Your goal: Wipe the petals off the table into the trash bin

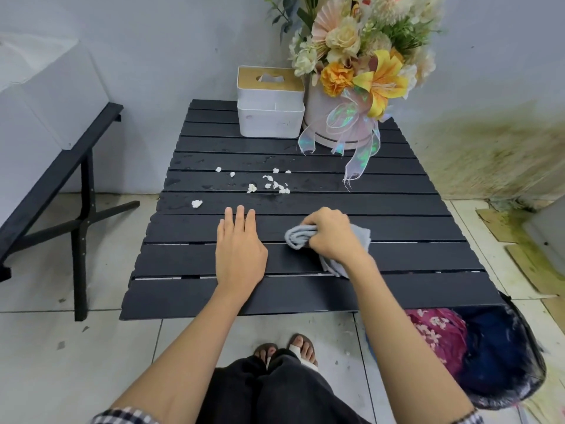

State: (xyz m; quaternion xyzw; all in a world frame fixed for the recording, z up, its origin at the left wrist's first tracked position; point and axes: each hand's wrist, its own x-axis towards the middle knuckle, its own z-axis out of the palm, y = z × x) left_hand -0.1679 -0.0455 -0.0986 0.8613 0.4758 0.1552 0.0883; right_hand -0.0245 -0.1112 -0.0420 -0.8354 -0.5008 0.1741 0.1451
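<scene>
Several small white petals lie scattered across the middle of the black slatted table, with one more petal apart at the left. My right hand grips a bunched grey cloth on the table, nearer to me than the petals. My left hand lies flat on the slats beside it, fingers straight, holding nothing. The trash bin, lined with a black bag, stands on the floor under the table's near right corner and holds pink flowered material.
A white tissue box and a round flower box with a bouquet stand at the table's far edge, ribbon trailing onto the slats. A black bench stands to the left. My feet are on the tiled floor.
</scene>
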